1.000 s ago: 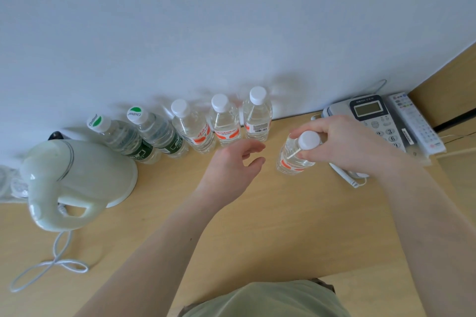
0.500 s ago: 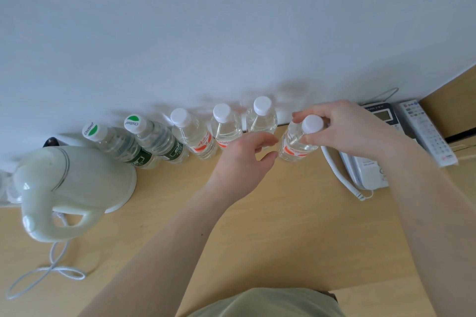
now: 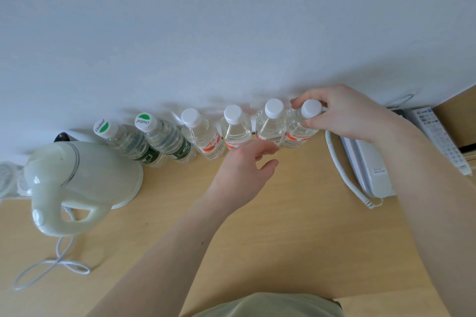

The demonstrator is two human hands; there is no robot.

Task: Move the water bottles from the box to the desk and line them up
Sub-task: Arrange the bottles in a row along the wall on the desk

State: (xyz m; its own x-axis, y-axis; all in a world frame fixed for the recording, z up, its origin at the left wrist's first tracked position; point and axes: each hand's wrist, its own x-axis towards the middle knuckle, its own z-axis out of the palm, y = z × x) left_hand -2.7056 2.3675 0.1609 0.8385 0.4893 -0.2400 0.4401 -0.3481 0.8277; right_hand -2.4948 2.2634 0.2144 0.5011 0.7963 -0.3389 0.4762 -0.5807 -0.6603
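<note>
hidden partly behind right hand (image 3: 345, 113): telephone (image 3: 371, 170) and remote (image 3: 438, 136). pinching cap of sixth bottle (image 3: 298, 128), upright on desk (image 3: 283, 226) at right end of row by wall. left hand (image 3: 244, 175) loosely spread, holding nothing, near bottle bases.

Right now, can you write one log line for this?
right hand: grips sixth bottle at row's right end | left hand: open, holds nothing | desk: six bottles

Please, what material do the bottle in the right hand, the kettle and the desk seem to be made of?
Bottle gripped by the right hand: clear thin plastic, glossy; the desk shows through it, and the cap is opaque white plastic.
Kettle: probably smooth pale plastic, with soft highlights.
Desk: light wood or wood-look laminate, matte; the grain is too faint to decide.
</note>
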